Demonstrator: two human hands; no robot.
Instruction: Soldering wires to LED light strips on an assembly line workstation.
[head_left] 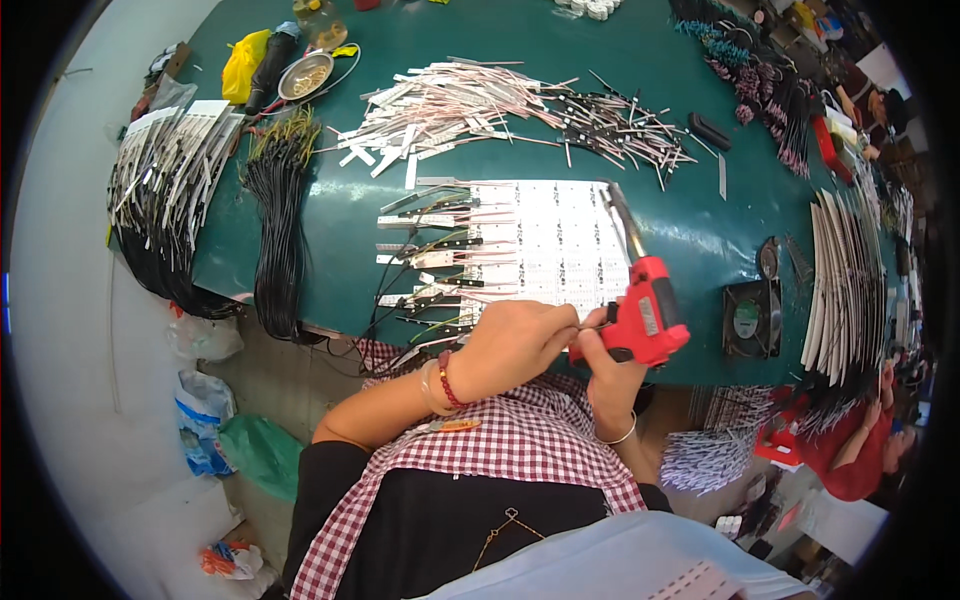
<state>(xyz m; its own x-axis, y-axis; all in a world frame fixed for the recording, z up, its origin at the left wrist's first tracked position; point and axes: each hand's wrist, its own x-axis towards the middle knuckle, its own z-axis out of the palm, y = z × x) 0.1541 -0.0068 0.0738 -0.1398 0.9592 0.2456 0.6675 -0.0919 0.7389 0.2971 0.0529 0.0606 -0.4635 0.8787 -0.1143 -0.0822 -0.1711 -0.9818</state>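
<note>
A red soldering gun (pixel 648 312) with a long metal tip is gripped in my right hand (pixel 612 378), its tip pointing away over the right edge of a white circuit-board panel (pixel 545 235). My left hand (pixel 515 340) is closed in a pinch beside the gun's near end, its fingertips close to my right fingers. What those fingertips hold, if anything, is too small to make out. Below both hands lies the panel's near edge. Along its left side run short boards with pink and black wires (pixel 430 245), partly covered by my left hand.
White strips with pink wires (pixel 440 105) are heaped on the green table (pixel 345 215). Black cable bundles (pixel 275 230) hang off its left front edge. A small fan (pixel 752 318) sits at the right, near a row of white strips (pixel 838 285). Another person (pixel 850 450) is at far right.
</note>
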